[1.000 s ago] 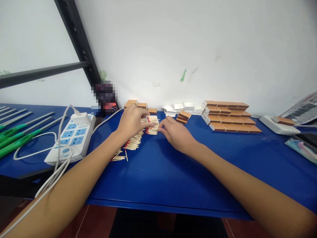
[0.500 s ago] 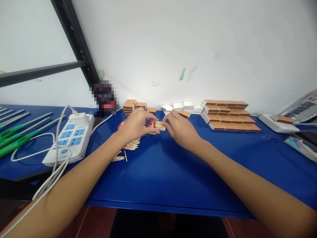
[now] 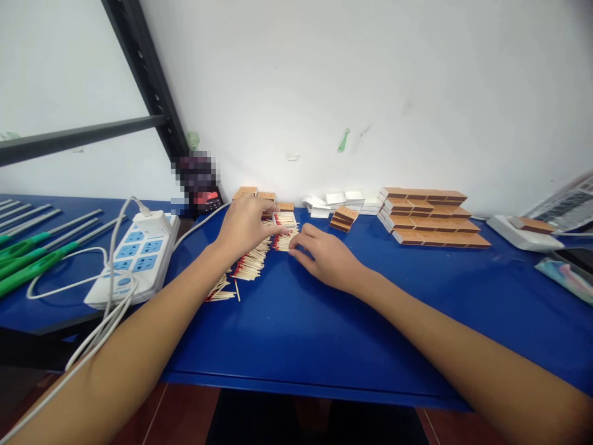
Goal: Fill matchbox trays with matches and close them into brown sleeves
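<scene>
My left hand is closed around the left end of a small white matchbox tray, with thumb and fingers at its sides. Red-tipped matches lie inside the tray. Just in front of it is a row of matches on the blue table, heads to the left. My right hand is curled at the stick ends of this row, thumb and fingertips pinched together on matches. More loose matches are piled below my left hand, which partly covers them.
Brown matchboxes are stacked at the right, with others behind my left hand. White trays stand along the wall, near tilted brown boxes. A power strip with cables and green-handled rods lie left.
My right hand has come away from the tray's right end and moved slightly left and down to the matches on the table. The tray has shifted back, uncovering the row in front.
</scene>
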A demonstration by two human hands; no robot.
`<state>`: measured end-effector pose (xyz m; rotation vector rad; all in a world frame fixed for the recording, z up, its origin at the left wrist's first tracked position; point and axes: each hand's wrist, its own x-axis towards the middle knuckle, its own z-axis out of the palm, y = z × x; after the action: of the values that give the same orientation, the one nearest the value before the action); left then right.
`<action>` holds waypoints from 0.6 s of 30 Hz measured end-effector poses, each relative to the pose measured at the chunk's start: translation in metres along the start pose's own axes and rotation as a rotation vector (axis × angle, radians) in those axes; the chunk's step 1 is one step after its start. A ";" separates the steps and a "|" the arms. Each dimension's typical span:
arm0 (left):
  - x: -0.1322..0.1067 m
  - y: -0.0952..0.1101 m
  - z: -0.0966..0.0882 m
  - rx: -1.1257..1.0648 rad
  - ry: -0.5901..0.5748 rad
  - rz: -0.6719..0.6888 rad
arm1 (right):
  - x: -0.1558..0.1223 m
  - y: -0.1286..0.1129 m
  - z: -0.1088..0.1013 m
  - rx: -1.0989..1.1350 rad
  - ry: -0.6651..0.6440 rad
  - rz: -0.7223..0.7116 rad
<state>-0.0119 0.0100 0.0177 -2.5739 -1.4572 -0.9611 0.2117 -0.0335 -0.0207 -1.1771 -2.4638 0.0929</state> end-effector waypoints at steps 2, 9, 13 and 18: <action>0.000 0.001 0.001 0.027 -0.007 0.006 | 0.000 -0.002 0.003 -0.007 -0.053 -0.009; -0.001 0.000 0.003 0.031 -0.001 0.018 | 0.001 -0.001 0.005 0.000 -0.054 0.001; -0.001 0.000 0.002 0.038 -0.008 0.013 | 0.001 -0.001 0.005 0.005 -0.067 0.009; -0.001 0.002 0.001 0.029 -0.019 0.012 | 0.000 -0.001 0.006 0.014 -0.042 0.023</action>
<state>-0.0103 0.0089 0.0170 -2.5751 -1.4475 -0.9100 0.2084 -0.0334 -0.0257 -1.2100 -2.4820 0.1422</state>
